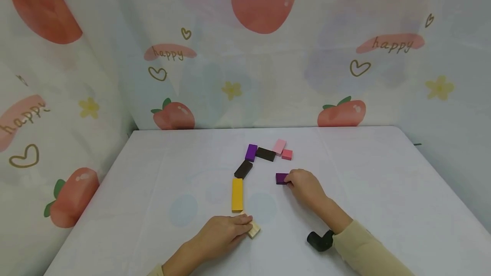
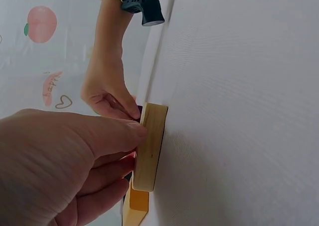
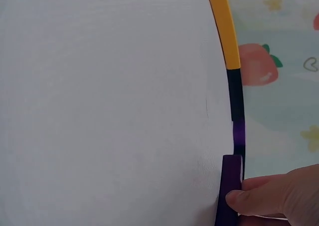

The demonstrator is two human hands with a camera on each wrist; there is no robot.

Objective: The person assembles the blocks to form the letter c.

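Observation:
My left hand pinches a plain light wooden block at the near end of a curved line of blocks. In the left wrist view the thumb lies along this block's side, beside the end of a yellow block. Farther right, my right hand pinches a dark purple block by its right end. The right wrist view shows the thumb against the purple block's face. The yellow block meets a black block, and a brighter purple block follows.
Beyond the purple block lie a second black block, a pink block and a small coral block. A black elbow-shaped piece is at the right sleeve. The white table ends at a printed cloth backdrop.

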